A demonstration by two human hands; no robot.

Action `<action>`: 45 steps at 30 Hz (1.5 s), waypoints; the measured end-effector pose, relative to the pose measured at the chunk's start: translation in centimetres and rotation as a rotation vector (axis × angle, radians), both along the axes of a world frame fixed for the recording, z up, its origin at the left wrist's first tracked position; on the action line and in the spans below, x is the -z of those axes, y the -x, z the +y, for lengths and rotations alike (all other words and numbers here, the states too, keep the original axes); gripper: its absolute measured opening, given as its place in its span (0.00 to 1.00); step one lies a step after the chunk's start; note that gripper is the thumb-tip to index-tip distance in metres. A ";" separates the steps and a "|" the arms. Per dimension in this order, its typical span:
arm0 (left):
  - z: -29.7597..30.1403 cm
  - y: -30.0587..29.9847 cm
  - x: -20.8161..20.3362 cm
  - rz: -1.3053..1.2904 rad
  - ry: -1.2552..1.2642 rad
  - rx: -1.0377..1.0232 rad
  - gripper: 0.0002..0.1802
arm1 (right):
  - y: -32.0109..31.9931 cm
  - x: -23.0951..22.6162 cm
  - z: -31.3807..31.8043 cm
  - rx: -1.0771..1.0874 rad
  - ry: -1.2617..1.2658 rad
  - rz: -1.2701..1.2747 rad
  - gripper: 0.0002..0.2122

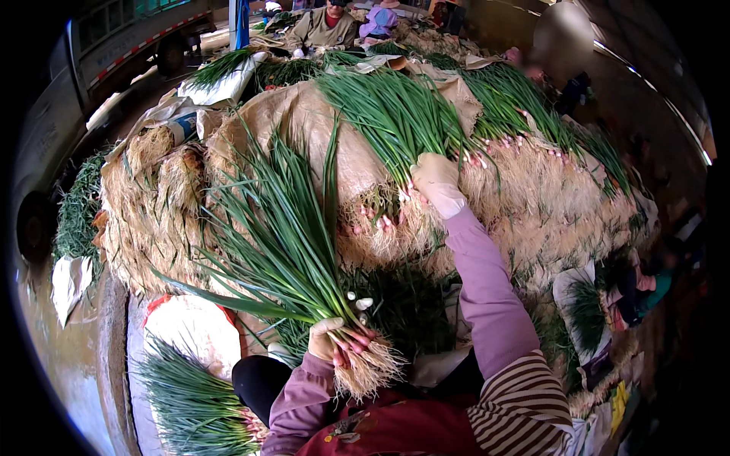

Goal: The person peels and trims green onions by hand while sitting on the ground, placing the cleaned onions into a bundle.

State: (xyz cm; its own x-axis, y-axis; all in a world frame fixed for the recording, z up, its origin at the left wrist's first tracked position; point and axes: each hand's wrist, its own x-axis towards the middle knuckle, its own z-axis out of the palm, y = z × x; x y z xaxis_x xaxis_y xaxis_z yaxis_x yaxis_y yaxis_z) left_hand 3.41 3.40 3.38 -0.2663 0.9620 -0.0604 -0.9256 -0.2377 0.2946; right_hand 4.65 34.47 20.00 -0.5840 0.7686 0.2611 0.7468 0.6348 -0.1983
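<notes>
My left hand (325,339), in a pale glove, is closed around the lower stalks of a bunch of spring onions (304,258). Their long green leaves fan up and to the left, while pinkish bulbs and a tangle of straw-coloured roots (367,370) hang out to the right of the hand. My right arm stretches forward to the heap. There my right hand (437,181), gloved too, has its fingers curled at the bulb end of more spring onions (395,125) lying on top. Exactly how many stalks it grips is hidden.
A big heap with its roots (544,190) facing me is partly draped in tan sacking (296,121). Another bunch (194,403) lies at lower left beside a white round sack (190,330). A truck (129,45) stands at far left; people, including one seated person (325,29), are behind the heap.
</notes>
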 end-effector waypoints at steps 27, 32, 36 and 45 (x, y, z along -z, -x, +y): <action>0.8 -1.3 -1.2 0.008 0.086 0.006 0.22 | -5.2 1.2 3.8 0.050 -0.132 -0.117 0.11; 0.0 -1.0 -0.1 0.058 0.160 -0.050 0.23 | -6.1 3.7 -8.2 -0.284 0.633 0.196 0.06; -0.5 -0.3 0.3 0.100 0.242 0.146 0.23 | -6.9 10.4 -15.8 -0.764 0.270 0.170 0.07; 0.1 -0.8 0.6 0.139 0.124 0.024 0.19 | -8.1 14.6 -12.2 -0.380 -0.020 0.374 0.07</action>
State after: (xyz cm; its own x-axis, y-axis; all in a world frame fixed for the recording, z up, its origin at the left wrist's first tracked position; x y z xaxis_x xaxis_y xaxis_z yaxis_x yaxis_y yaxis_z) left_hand 4.20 3.53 2.80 -0.2574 0.9557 -0.1430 -0.8788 -0.1699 0.4459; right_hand 12.76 22.30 5.39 -0.6844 0.5141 0.5169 0.3444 0.8529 -0.3923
